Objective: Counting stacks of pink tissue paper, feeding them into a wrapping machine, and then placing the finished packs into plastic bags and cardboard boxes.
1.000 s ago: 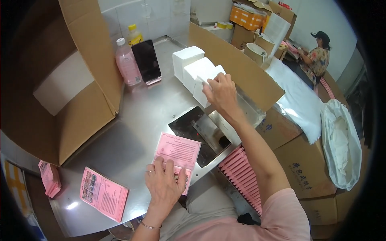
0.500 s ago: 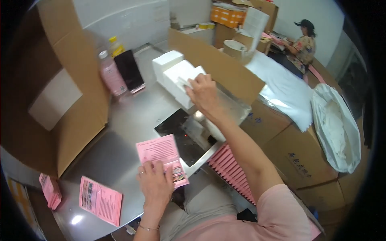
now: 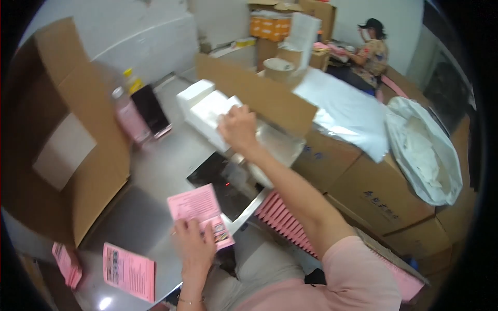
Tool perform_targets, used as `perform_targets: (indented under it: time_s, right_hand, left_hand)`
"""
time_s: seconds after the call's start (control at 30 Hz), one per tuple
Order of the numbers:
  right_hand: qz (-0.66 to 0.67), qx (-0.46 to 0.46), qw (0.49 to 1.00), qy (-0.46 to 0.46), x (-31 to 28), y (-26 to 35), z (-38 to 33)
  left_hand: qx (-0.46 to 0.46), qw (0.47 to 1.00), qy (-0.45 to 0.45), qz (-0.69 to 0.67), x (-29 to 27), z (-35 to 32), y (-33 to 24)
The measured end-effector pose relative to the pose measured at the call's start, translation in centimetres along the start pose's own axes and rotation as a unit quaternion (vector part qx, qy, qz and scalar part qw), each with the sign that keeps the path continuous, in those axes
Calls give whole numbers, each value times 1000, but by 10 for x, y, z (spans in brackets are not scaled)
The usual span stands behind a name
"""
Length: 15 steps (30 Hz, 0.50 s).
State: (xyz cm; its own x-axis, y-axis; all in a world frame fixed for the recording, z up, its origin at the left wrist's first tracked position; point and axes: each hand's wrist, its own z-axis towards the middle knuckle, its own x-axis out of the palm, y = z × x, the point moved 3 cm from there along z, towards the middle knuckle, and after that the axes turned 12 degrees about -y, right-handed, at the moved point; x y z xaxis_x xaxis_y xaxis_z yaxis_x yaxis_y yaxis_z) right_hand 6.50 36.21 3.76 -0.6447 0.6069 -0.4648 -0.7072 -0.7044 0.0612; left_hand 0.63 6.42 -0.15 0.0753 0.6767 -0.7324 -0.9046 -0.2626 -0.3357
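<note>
My left hand (image 3: 194,246) grips the lower part of a pink printed packet (image 3: 196,202) at the table's front edge, its fingers lying over the front face. At the long white box (image 3: 194,111), my right hand (image 3: 239,127) reaches in with fingers bent and closed. Whatever they pinch is blurred and partly hidden; pale, thin pieces show beside the fingertips. Below my right forearm sits a dark flat panel (image 3: 220,189) with a small red light. Another pink packet (image 3: 128,272) lies on the table at the left, and a crumpled-looking pink packet (image 3: 67,265) is at the far left edge.
A large open carton (image 3: 104,192) stands on the metal table (image 3: 155,179) at the left. A pink bottle (image 3: 129,116) and a phone (image 3: 150,109) are behind. Pink packets stand in rows (image 3: 285,220) below my right arm. Cartons (image 3: 381,197) fill the right; another person (image 3: 371,54) sits beyond.
The view has shifted, so the scene sits further left. My right hand has drawn slightly along the white box, and its fingers are more closed. My left hand stays on the pink packet.
</note>
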Motion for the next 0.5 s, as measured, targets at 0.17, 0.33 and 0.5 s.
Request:
perform_targets:
  time_s: [0.17, 0.33, 0.5]
  right_hand:
    - [115, -39, 982, -142, -35, 22, -9]
    - [543, -123, 819, 140, -144, 129, -120]
    - [208, -276, 907, 240, -98, 148, -116]
  left_hand:
    - [64, 994, 78, -54, -13, -7, -5]
    - [-32, 987, 111, -111, -36, -21, 27]
    - [-23, 987, 80, -139, -30, -14, 8]
